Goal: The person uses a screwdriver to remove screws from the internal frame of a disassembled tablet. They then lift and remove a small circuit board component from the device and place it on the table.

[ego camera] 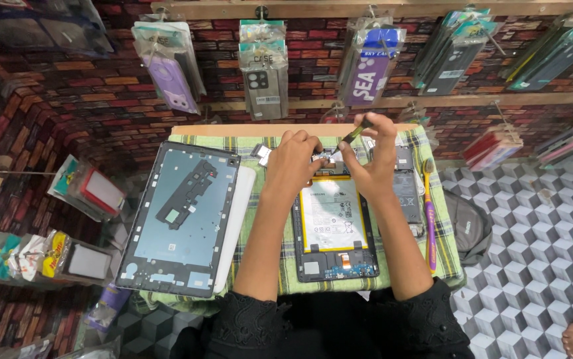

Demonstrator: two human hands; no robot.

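Observation:
An opened tablet (334, 226) lies face down on a green checked cloth (268, 143), its white battery with a yellow border and its circuit boards showing. My left hand (292, 159) rests on the tablet's top edge, fingers pinching a small part there. My right hand (373, 156) holds a thin screwdriver (353, 135) with a yellow-green handle, its tip pointing down at the same top edge. Both hands hide that part of the tablet.
A removed tablet back frame (183, 216) lies on a white panel at the left. A purple and orange toothbrush (429, 213) lies at the cloth's right edge. Packaged phone cases (263, 70) hang on the brick-patterned wall behind. A dark bag (469, 226) sits on the patterned floor at right.

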